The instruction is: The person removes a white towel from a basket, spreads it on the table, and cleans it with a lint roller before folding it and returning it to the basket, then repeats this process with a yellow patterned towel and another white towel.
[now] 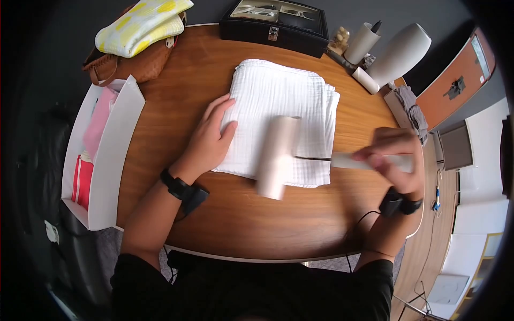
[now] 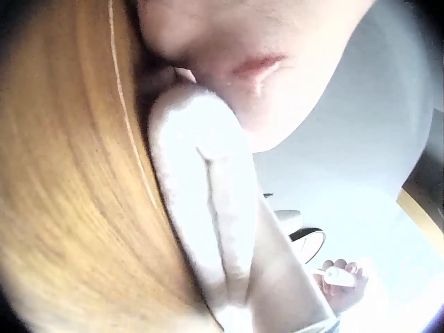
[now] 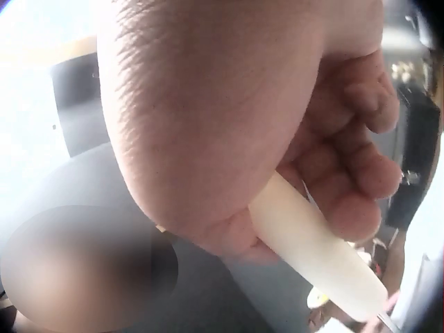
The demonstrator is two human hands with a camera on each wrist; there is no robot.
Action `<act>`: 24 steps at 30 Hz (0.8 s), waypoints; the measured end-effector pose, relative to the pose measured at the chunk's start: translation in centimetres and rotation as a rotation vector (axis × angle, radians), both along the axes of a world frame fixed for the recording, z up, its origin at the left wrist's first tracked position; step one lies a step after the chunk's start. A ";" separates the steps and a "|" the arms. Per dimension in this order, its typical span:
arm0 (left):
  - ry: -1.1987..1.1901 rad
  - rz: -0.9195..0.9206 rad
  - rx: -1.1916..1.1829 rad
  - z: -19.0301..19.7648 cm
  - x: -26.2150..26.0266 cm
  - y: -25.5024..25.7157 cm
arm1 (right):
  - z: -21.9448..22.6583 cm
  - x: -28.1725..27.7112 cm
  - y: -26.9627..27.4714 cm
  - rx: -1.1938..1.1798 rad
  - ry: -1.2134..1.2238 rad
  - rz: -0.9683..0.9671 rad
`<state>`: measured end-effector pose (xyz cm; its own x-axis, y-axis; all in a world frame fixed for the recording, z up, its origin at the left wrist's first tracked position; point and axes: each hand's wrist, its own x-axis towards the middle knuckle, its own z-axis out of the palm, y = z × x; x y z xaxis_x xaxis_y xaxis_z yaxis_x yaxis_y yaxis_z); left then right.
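A folded white gauze cloth (image 1: 267, 91) lies on the wooden table in front of me. My left hand (image 1: 211, 136) rests at its left edge, fingers extended and thumb lying on the cloth. In the left wrist view the cloth's rounded fold (image 2: 187, 180) sits right beside the palm. My right hand (image 1: 393, 158) grips a lint roller by its pale handle (image 3: 319, 243), fingers and thumb wrapped round it. The white roll (image 1: 276, 158) is blurred and overlaps the lower middle of the cloth in the head view.
At left stands a white open box (image 1: 115, 155) with pink and red fabric inside. Behind it a brown bag (image 1: 144, 64) carries a yellow-and-white cloth (image 1: 142, 27). A black glasses case (image 1: 273, 32) stands at the back; a white vase (image 1: 399, 53) and another roll (image 1: 366, 80) are back right.
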<state>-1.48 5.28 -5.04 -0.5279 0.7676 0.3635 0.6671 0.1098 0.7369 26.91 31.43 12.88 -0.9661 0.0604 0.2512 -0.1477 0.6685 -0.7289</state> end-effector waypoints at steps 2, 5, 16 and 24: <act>-0.008 0.004 -0.013 0.4 0.2 0.0 | 0.6 2.7 1.7 -0.027 0.040 -0.092; -0.001 0.016 -0.020 0.1 0.1 -0.1 | 0.5 5.2 2.8 -0.139 0.072 -0.258; 0.000 0.003 -0.002 0.0 -0.3 0.0 | -2.3 -2.6 -2.9 -0.129 -0.099 -0.096; -0.001 0.029 -0.025 0.2 0.2 -0.1 | 0.0 7.3 3.9 -0.186 0.097 -0.262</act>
<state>-1.29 5.21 -4.80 -0.5501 0.7608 0.3444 0.6629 0.1470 0.7342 34.24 35.36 12.92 -0.8837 0.3567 0.3030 -0.0635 0.5500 -0.8327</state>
